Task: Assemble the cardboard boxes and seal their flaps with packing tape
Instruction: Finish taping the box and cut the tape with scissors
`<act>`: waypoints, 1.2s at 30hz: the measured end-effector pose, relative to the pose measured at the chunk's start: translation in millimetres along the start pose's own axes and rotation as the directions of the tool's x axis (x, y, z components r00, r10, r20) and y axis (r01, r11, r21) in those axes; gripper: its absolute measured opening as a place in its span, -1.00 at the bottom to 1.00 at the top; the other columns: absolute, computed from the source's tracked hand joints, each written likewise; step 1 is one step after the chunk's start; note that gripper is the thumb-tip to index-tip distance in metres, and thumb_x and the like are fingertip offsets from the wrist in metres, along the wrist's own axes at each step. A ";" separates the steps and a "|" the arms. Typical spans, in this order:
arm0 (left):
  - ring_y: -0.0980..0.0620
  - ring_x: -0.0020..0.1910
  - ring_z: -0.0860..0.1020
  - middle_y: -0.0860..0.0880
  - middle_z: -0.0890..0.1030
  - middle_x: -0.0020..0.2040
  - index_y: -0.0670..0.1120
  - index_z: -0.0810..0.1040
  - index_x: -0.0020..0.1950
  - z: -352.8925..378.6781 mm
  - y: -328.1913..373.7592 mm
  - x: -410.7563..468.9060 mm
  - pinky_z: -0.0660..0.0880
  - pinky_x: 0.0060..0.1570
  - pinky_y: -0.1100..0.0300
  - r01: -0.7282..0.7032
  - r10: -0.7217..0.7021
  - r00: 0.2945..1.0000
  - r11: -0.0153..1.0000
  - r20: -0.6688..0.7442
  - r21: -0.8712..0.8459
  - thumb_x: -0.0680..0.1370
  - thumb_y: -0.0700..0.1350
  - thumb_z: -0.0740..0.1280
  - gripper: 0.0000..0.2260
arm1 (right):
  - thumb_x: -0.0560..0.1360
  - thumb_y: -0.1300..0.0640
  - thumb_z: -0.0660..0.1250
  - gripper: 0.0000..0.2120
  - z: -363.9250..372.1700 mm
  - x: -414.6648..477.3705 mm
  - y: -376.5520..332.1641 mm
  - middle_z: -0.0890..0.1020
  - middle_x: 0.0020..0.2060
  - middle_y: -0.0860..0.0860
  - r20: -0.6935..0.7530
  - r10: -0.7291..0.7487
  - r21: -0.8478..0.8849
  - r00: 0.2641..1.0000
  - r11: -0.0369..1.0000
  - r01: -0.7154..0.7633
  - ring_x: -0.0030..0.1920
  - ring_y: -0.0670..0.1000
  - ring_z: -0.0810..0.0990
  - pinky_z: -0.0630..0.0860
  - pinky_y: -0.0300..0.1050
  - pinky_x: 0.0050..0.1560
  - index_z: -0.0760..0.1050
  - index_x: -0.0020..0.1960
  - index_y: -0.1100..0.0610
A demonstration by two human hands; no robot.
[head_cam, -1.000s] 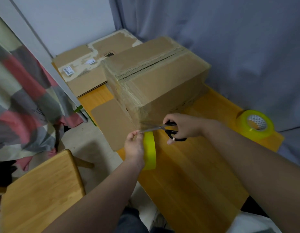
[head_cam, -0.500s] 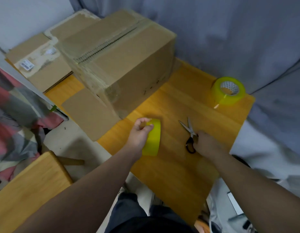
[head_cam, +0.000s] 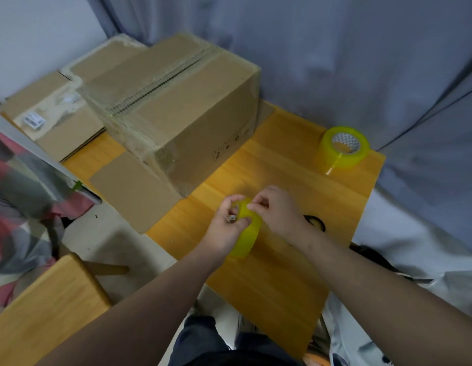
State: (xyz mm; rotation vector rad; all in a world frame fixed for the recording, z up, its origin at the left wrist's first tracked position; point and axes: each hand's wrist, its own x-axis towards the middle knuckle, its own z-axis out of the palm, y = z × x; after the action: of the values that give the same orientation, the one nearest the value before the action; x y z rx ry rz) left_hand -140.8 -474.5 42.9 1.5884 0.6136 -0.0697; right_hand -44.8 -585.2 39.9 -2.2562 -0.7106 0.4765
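The left hand [head_cam: 225, 224] grips a yellow-green roll of packing tape [head_cam: 247, 235]. Its fingers are curled over the roll's upper edge and its thumb presses the near side. The roll stands on edge, low over the orange-yellow wooden table [head_cam: 282, 281], near the table's front left edge. Whether the roll touches the tabletop cannot be told.

The right hand [head_cam: 279, 215] is closed in a pinch. Its thumb and forefinger meet on the top of the same roll, just beside the left hand's fingertips. Whether a free tape end lies between them cannot be told.

A pair of black-handled scissors [head_cam: 315, 223] lies on the table just behind the right wrist, with only part of one handle loop in view.

A large brown cardboard box [head_cam: 182, 112] stands on the far left part of the table. Its top flaps are closed, with clear tape across the seam and down the near end. A flat brown cardboard flap [head_cam: 132, 188] juts from the base of the box and overhangs the left edge of the table.

Flattened brown cardboard sheets [head_cam: 52, 112] with a white label lie behind and to the left of the box.

A second yellow-green tape roll [head_cam: 342, 151] with a white patterned core lies flat near the far right corner of the table, well apart from both hands.

A grey curtain [head_cam: 335, 54] hangs behind the table. A light wooden seat [head_cam: 44, 313] stands at lower left, and a red and grey checked cloth [head_cam: 15, 196] hangs at the left edge.
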 end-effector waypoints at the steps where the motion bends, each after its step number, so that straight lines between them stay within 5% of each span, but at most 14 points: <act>1: 0.11 -0.10 0.41 -0.05 0.36 -0.02 0.04 0.39 0.31 -2.2 -0.5 -0.7 0.39 -0.19 0.39 -0.002 0.002 1.000 1.000 0.003 -0.016 0.54 -0.24 0.33 -0.62 | 0.53 0.12 0.34 -0.87 -0.2 -1.8 -2.2 0.41 -0.22 -0.09 0.003 -0.027 -0.035 1.000 0.999 0.027 -0.17 -0.03 0.43 0.27 -0.18 -0.15 0.45 -0.18 0.07; 5: 0.08 -0.18 0.38 -0.04 0.34 -0.05 0.00 0.42 0.26 -11.0 1.7 3.6 0.37 -0.25 0.41 -0.064 0.063 0.998 0.996 0.019 0.057 0.55 -0.20 0.34 -0.69 | 0.59 0.12 0.24 -0.87 -3.4 -8.9 -18.5 0.43 -0.19 -0.07 0.010 -0.151 -0.202 0.988 0.968 0.150 -0.16 -0.04 0.40 0.14 -0.13 -0.21 0.43 -0.12 0.11; 11: 0.11 -0.30 0.30 -0.03 0.34 -0.09 -0.10 0.46 0.04 -12.4 5.4 8.6 0.30 -0.37 0.46 -0.120 0.122 0.992 0.988 -0.017 0.093 0.56 -0.20 0.34 -0.90 | 0.52 0.18 0.35 -0.95 -10.1 -2.8 -18.6 0.48 -0.22 -0.06 -0.066 -0.106 -0.015 0.992 0.994 0.106 -0.17 -0.05 0.44 0.32 -0.19 -0.15 0.52 -0.07 0.17; 15: 0.12 -0.33 0.30 -0.06 0.36 -0.10 -0.12 0.46 0.00 -6.9 5.2 10.7 0.29 -0.40 0.44 -0.109 0.116 0.991 0.988 -0.060 0.106 0.56 -0.20 0.34 -0.92 | 0.46 0.24 0.41 -0.43 -15.3 0.3 -16.3 0.54 -0.24 -0.04 -0.080 -0.007 0.156 0.997 0.988 0.019 -0.20 -0.08 0.53 0.48 -0.22 -0.11 0.26 0.36 -0.04; 21: 0.10 -0.16 0.37 -0.08 0.40 -0.06 -0.13 0.46 0.00 -2.6 2.5 14.4 0.33 -0.31 0.46 -0.065 0.071 0.994 0.996 -0.087 0.067 0.55 -0.21 0.35 -0.91 | 0.52 0.31 0.28 -0.80 -8.2 -1.3 -7.2 0.50 -0.19 -0.04 -0.067 -0.208 0.100 0.976 0.972 0.214 -0.11 -0.03 0.45 0.37 -0.13 -0.07 0.53 -0.08 0.02; 28: 0.08 -0.16 0.39 -0.09 0.43 -0.10 -0.13 0.45 -0.04 1.0 -1.3 20.0 0.34 -0.29 0.43 -0.056 0.063 0.992 0.996 -0.112 0.067 0.53 -0.26 0.36 -0.89 | 0.53 0.21 0.33 -0.83 -3.9 -1.6 0.8 0.48 -0.08 0.05 -0.021 -0.126 -0.004 0.992 0.992 0.126 0.00 -0.06 0.31 0.15 -0.26 -0.10 0.64 0.08 0.09; 36: 0.03 -0.14 0.42 -0.07 0.47 -0.10 -0.10 0.47 -0.04 4.5 -3.5 30.7 0.37 -0.18 0.18 -0.077 0.095 0.992 0.977 -0.079 0.199 0.54 -0.22 0.36 -0.92 | 0.56 0.06 0.28 -0.82 -4.5 3.0 6.0 0.51 -0.03 -0.02 -0.049 -0.104 -0.289 0.993 0.953 0.085 0.05 0.00 0.34 0.28 -0.05 0.08 0.63 0.09 0.03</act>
State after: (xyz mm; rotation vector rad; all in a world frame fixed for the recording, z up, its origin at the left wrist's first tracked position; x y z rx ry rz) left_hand -114.8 -468.3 26.8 1.8144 0.6201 0.0051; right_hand -38.0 -589.3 38.2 -2.4791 -0.8993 0.2669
